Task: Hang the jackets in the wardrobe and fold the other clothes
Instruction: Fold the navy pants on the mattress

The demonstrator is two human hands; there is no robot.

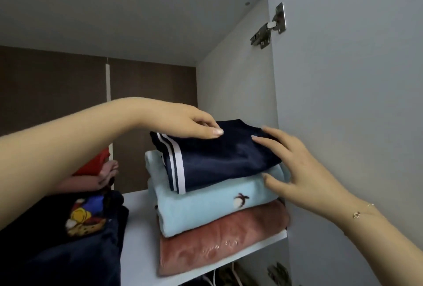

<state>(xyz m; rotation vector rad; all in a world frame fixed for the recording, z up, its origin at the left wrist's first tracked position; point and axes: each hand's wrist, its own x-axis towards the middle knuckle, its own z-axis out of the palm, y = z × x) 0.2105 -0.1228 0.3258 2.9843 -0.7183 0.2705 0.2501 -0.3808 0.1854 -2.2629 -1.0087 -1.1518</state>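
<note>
Stack of three folded clothes on white wardrobe shelf point(139, 240), hard against right wall: navy garment with white stripes point(212, 159) on top, light blue garment point(206, 210) in middle, pink-rust garment point(212, 249) at bottom. Left hand point(190, 123) palm down over back left of navy garment, fingers loosely extended, not curled round anything, fingertips resting on top of fabric. Right hand point(295, 166) spread wide, fingers straight and apart; upper fingertips touching right edge of navy garment, thumb against right side of light blue garment. No grip by either hand, both flat against stack. Thin bracelet point(364, 210) on right wrist. Second pile at left of shelf: dark garment with cartoon print point(84, 217), something red point(96, 159) behind it, partly hidden by left forearm. Metal hinge point(270, 26) on open door point(343, 102) at upper right.
</note>
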